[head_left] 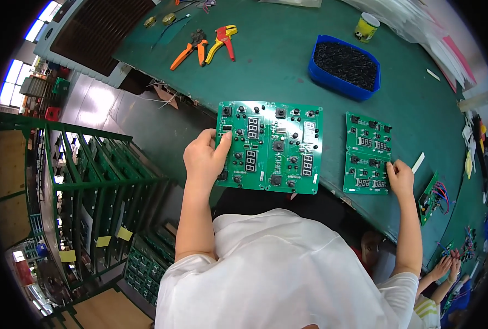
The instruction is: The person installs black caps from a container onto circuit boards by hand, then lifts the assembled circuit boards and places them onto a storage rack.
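Observation:
My left hand (pixel 206 156) grips the left edge of a green circuit board (pixel 267 143), thumb on top, and holds it up in front of me beyond the table's near edge. Black buttons and digit displays cover its face; a line down the middle splits it into two like halves. At the right, my right hand (pixel 400 176) has its fingers closed on the right edge of a second green circuit board (pixel 367 151), which is at the table's near edge. Whether that board rests fully on the table I cannot tell.
On the green table (pixel 266 66) stand a blue bin (pixel 345 90) of small black parts and a yellow-green can (pixel 366 27). Orange-handled pliers (pixel 190 50) and a red-yellow wire stripper (pixel 222 44) lie farther left. A wired board (pixel 434 198) and another person's hands (pixel 445 267) are at right; a board rack (pixel 96 192) stands left.

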The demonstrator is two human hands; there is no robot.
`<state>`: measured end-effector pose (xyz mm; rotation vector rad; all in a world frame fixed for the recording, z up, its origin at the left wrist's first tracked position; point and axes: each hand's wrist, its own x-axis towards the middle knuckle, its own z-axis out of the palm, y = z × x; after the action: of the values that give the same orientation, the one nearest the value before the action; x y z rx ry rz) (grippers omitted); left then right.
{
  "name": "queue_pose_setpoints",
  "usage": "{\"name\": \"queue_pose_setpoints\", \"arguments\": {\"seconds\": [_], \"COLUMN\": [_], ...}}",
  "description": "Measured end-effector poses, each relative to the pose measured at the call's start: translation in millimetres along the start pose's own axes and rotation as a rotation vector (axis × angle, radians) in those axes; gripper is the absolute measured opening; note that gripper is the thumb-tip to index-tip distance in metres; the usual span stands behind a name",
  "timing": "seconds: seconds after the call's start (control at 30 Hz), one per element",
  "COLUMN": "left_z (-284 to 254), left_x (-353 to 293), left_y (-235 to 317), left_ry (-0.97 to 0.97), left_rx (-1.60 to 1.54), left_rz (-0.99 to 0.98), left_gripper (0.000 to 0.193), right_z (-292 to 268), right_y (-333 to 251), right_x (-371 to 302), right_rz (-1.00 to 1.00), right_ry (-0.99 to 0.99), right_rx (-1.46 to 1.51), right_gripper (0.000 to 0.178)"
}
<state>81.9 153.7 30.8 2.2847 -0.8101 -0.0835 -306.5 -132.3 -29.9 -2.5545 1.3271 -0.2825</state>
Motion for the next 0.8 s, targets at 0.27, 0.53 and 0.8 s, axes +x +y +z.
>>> {"name": "queue_pose_setpoints", "arguments": {"seconds": [0.27,0.53,0.8], "left_z": [-11,-32,-47], "left_x": [-3,-20,-43], "left_y": [-6,-24,-31], "left_ry": [0.060,0.136,0.188], "left_rx": [-0.043,0.003,0.028], "left_rz": [0.005,-0.028,-0.122], "left_gripper": [0.034,0.036,0.035], "right_z": [1,11,13], "right_y": [-4,25,23], "right_x": [-3,18,63], "right_rz": [0.146,-0.003,-0.189], "right_ry": [0.003,-0.030,-0.030], "right_rx": [-0.218,0.009,0.006], "right_gripper": [0.036,0.035,0.035]}}
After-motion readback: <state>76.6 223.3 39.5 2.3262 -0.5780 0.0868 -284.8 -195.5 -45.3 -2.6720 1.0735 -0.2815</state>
